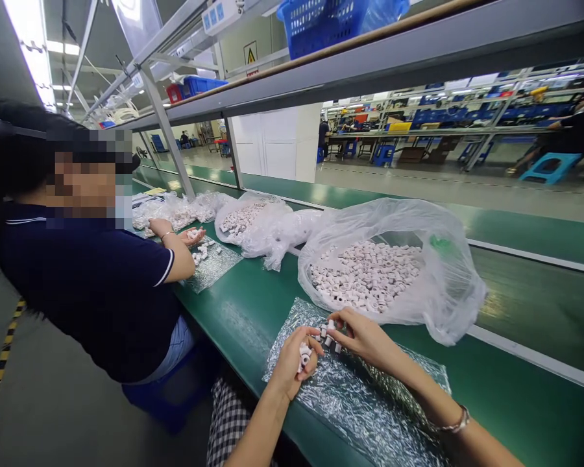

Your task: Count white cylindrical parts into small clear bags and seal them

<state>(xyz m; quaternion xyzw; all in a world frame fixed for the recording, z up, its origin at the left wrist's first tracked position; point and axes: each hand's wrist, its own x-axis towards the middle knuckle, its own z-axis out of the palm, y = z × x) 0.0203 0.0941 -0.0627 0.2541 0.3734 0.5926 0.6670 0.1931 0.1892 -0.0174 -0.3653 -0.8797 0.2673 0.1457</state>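
Note:
Several small white plastic fittings (304,355), round with a dark hole, lie in the curled palm of my left hand (292,363). Just right of it, my right hand (363,334) has its thumb and fingers closed around one white fitting (331,325). A few loose fittings (338,348) rest below those fingers on a clear, crinkled plastic sheet (350,402). Behind my hands, a large translucent bag (442,279) stands open on the green bench, with a heap of white fittings (370,272) in it.
At my left, a co-worker in a dark shirt (78,285) handles similar parts over another plastic sheet (219,266). A second bag of fittings (243,217) sits farther left. Above the green bench (233,318) runs a metal shelf with a blue basket (321,29).

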